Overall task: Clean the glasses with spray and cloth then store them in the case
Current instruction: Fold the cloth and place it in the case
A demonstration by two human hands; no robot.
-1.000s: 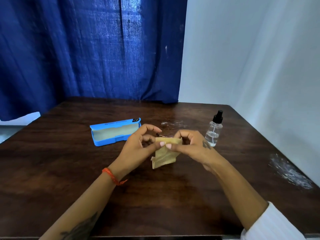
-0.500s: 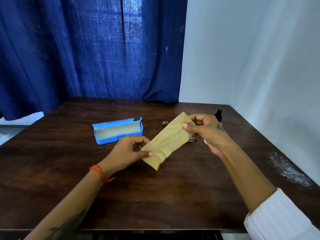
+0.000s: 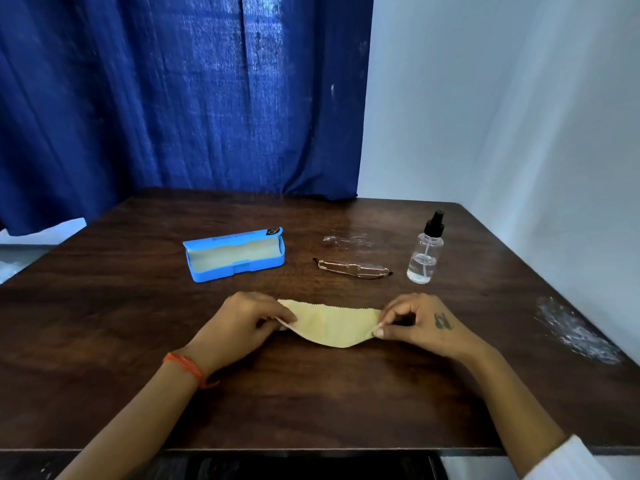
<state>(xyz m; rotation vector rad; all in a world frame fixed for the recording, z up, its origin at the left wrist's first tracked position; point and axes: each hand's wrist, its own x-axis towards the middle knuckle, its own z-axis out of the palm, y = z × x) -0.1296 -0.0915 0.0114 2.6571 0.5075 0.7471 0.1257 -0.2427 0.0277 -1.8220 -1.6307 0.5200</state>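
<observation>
Fingers of left hand and right hand pinching one cloth; one glasses, case, spray.

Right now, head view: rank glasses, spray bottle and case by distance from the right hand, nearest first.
1. Spray bottle: just beyond the right hand, slightly to its right.
2. Glasses: beyond the hand and to its left, folded on the table; close to the bottle's distance, a near call.
3. Case: far left, open, clearly farthest.
</observation>
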